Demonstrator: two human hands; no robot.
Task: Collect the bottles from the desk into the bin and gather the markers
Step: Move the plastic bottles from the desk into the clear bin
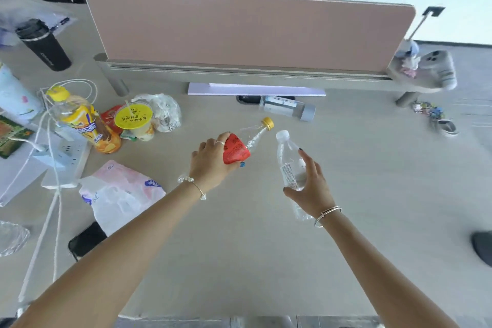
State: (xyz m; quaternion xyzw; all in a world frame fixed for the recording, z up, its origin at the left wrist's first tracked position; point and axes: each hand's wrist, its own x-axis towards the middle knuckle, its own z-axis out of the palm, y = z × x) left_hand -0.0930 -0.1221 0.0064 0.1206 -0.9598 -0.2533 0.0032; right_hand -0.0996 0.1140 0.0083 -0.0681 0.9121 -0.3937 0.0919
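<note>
My left hand (211,160) grips a clear bottle with a red label and yellow cap (246,141), tilted over the middle of the desk. My right hand (310,186) holds a clear bottle with a white cap (288,165), thumb and fingers curled round its body. A clear bottle with a grey cap (287,108) lies on its side near the divider. An orange-labelled bottle with a yellow cap (82,122) stands at the left. No bin or markers are recognisable in view.
A pink divider panel (247,32) runs along the back of the desk. At the left are a black tumbler (44,45), a yellow-lidded cup (134,121), plastic bags, a power strip (66,160) with white cables, a tissue pack (119,192) and a phone (86,241).
</note>
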